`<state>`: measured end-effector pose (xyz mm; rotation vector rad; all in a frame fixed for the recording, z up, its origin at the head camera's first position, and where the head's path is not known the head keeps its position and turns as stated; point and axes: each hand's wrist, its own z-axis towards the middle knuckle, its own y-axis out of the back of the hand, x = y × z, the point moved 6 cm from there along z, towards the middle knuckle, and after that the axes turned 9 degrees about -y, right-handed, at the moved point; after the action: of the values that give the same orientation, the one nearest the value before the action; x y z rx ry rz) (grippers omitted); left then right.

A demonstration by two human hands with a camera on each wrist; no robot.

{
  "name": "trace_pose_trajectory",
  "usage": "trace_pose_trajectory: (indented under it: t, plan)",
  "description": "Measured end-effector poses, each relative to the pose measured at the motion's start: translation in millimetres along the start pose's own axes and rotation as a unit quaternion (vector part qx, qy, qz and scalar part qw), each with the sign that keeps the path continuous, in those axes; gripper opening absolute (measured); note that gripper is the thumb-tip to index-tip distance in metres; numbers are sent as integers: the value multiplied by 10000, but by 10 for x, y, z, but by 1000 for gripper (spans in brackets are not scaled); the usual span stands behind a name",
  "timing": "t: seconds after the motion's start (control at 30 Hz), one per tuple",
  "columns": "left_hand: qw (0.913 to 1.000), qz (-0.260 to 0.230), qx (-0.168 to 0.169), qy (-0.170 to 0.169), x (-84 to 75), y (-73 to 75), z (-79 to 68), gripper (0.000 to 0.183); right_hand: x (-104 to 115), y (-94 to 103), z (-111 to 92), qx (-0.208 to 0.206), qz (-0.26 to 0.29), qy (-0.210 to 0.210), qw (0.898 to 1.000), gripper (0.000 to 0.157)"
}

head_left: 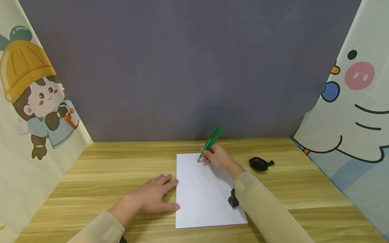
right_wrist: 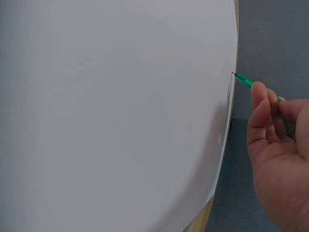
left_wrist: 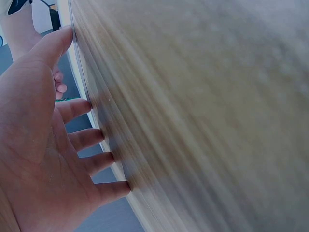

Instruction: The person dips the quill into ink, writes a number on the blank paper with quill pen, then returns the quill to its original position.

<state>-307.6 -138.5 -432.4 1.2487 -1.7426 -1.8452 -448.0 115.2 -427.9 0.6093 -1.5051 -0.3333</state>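
A white sheet of paper (head_left: 203, 196) lies on the wooden table. My right hand (head_left: 219, 158) pinches a green feather-shaped pen (head_left: 213, 138) near its lower end over the sheet's far part. Its plume slants up and to the right. In the right wrist view, the dark tip of the pen (right_wrist: 243, 79) is right at the paper (right_wrist: 120, 106), and the fingers of my right hand (right_wrist: 277, 150) curl round the barrel. My left hand (head_left: 153, 195) rests with spread fingers on the table, thumb and forefinger at the paper's left edge. The left wrist view shows this hand (left_wrist: 43, 130) palm-side, holding nothing.
A small black oval object (head_left: 258, 164) with a short tail lies on the wooden table (head_left: 308, 192) to the right of the paper. A grey panel (head_left: 190, 61) stands along the back, with cartoon-printed sheets (head_left: 377, 123) at both sides.
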Motion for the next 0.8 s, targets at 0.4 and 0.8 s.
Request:
trace_pose_trajectory:
  t: [0.4, 0.8]
  plan:
    - [10000, -1, -13, 19, 6, -3, 5, 94, 37, -42, -43, 246, 32, 26, 9997, 30]
    - [10000, 24, -67, -33, 17, -6, 13, 95, 112, -107, -112, 370, 152, 241, 9989, 27]
